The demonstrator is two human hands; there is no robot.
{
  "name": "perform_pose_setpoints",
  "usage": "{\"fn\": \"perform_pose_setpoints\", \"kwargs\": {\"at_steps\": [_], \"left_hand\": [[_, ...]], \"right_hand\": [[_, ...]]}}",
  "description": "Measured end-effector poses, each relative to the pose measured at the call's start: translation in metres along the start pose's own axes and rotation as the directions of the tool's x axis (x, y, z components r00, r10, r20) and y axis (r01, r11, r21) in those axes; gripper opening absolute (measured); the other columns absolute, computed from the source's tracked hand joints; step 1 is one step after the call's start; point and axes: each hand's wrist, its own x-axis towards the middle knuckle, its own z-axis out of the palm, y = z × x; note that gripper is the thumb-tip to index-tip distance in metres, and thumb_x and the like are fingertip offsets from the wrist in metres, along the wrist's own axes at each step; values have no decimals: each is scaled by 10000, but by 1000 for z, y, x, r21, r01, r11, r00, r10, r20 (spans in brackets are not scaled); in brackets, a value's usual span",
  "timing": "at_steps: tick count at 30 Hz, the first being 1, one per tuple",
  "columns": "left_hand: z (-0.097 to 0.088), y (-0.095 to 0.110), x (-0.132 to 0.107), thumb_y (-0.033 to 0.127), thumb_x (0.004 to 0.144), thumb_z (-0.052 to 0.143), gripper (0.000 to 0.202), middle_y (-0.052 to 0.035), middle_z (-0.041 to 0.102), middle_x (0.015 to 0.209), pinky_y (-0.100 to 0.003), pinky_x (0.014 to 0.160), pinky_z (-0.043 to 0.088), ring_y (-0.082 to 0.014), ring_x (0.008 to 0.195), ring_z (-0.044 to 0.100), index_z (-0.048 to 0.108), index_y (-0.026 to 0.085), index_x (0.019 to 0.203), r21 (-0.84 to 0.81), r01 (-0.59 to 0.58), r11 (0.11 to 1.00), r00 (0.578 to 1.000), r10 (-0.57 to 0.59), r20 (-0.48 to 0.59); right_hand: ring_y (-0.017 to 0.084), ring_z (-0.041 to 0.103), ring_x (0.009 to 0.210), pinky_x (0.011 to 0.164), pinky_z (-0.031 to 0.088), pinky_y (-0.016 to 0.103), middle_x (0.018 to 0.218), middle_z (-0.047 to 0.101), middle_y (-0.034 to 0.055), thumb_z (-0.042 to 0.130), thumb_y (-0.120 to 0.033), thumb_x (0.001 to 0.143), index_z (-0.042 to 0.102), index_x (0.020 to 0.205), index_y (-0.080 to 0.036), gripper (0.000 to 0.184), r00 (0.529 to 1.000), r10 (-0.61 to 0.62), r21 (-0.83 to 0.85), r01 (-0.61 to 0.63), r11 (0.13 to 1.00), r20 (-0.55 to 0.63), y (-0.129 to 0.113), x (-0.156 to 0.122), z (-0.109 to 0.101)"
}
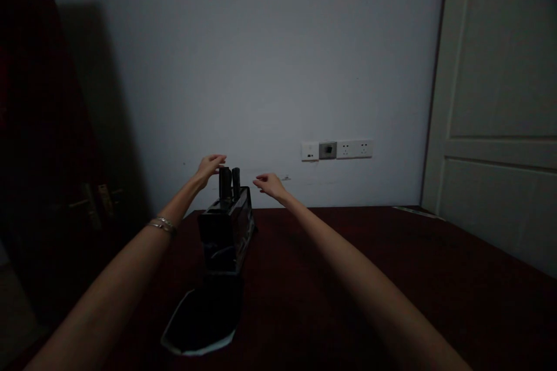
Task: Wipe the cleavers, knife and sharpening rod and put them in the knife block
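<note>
A glossy black box (217, 240) with pale streaks on its sides stands on the dark red table, left of centre. Two dark upright pieces (225, 184) stick up from its top; what they are is hard to make out in the dim light. My left hand (211, 165) is raised just left of these pieces, its fingers stretched toward them. To the right, apart from the box, my right hand (270, 184) hovers with fingers extended and slightly bent, seemingly with nothing in them. In front of the box lies a flat black piece (202, 319) with a pale rim.
The dark red table (331, 278) reaches back to a pale wall (270, 69) with a row of sockets (354, 149). A thin pale strip (418, 212) lies at the far right edge. A light panelled door (500, 98) stands right, a dark door with a handle (89, 206) left.
</note>
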Motion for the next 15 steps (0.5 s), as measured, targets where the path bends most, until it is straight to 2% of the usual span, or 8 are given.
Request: {"fn": "perform_pose_setpoints", "kwargs": {"at_steps": [2,4,6,10,15], "left_hand": [[-5,-14,-2,412,722,560,391,-123,647,920,-327,690,447,-202,806,596,604,131,991,-129,72,989,984,-49,174],[-11,-26,-4,400,704,593,417,-108,650,938,-329,732,448,-194,825,601,595,149,1036,-250,160,955,933,-64,353],[-18,-35,-4,341,681,635,407,-98,649,970,-336,779,443,-193,852,602,602,159,1043,-304,214,928,880,-48,473],[-28,-46,-2,218,651,672,374,-81,650,1015,-344,859,416,-197,924,595,626,187,1021,-318,257,913,801,-16,599],[-32,-52,2,168,665,657,319,-100,662,985,-363,909,381,-197,950,584,645,141,983,-294,242,925,760,8,650]], "right_hand": [[152,628,751,620,496,228,942,671,98,599,-321,734,596,1076,-61,430,1000,-3,12,3,1000,4,-15,13,17],[149,621,729,609,479,219,893,673,82,638,-323,695,608,1054,-61,445,1000,-11,15,11,1000,19,-23,21,30],[139,611,697,593,456,205,808,671,48,665,-302,664,641,986,-80,392,999,-27,9,27,1000,40,-29,25,40],[119,579,619,554,412,190,654,628,9,668,-254,652,675,840,-96,245,997,-52,-20,53,998,62,-36,27,47],[116,552,592,523,381,189,617,601,8,657,-256,662,671,745,-97,180,996,-74,-47,77,996,50,-38,25,45]]}}
